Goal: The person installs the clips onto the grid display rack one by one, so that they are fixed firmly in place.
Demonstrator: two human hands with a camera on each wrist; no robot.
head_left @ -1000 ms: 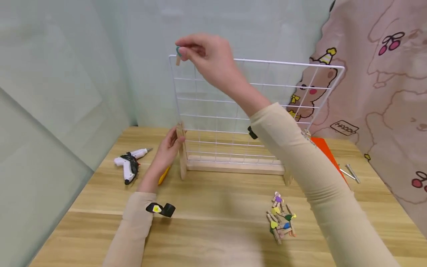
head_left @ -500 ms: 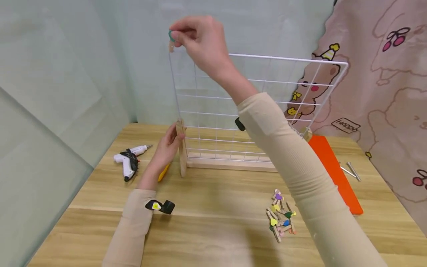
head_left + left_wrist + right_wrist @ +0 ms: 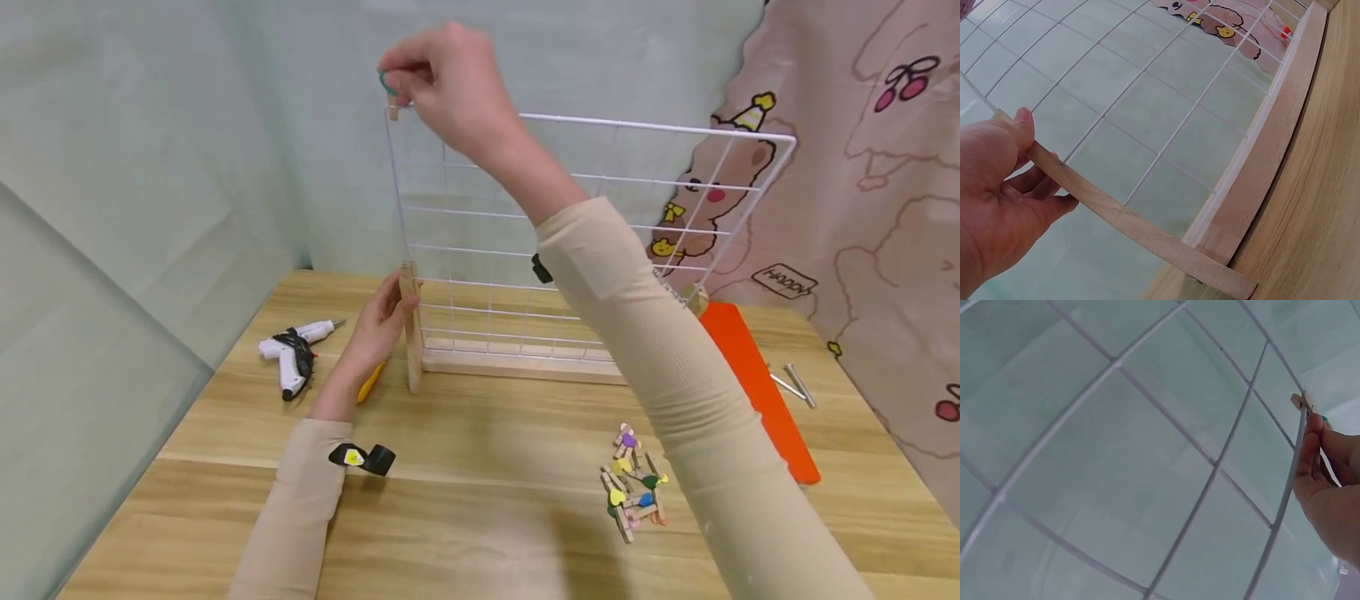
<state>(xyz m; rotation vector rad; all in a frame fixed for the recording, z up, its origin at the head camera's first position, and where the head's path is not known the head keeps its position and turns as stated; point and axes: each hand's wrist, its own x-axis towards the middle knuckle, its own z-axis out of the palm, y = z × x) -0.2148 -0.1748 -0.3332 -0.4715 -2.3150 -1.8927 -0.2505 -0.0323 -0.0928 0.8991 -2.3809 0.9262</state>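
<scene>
A white wire grid panel (image 3: 525, 217) stands upright in a wooden base (image 3: 517, 365). At its top left corner my right hand (image 3: 461, 92) pinches a small wooden clothespin (image 3: 393, 108) with a teal decoration, mostly covered by the fingers. In the right wrist view the clothespin's (image 3: 1302, 400) jaws straddle the top wire. My left hand (image 3: 381, 325) grips the left wooden post (image 3: 412, 333) near its top; the left wrist view shows thumb and fingers on either side of the post (image 3: 1110, 209). Several clothespins with coloured hearts (image 3: 633, 483) lie in a pile on the table.
On the left lies a white glue gun (image 3: 292, 354) with its black cord wrapped round it. A yellow-handled tool (image 3: 371, 383) sits partly behind the left wrist. To the right are an orange-red flat board (image 3: 761, 387) and metal bolts (image 3: 801, 386).
My right hand has risen with the clothespin from in front of the panel's top left corner onto the top wire, then shifted slightly right. The left hand keeps its grip on the post.
</scene>
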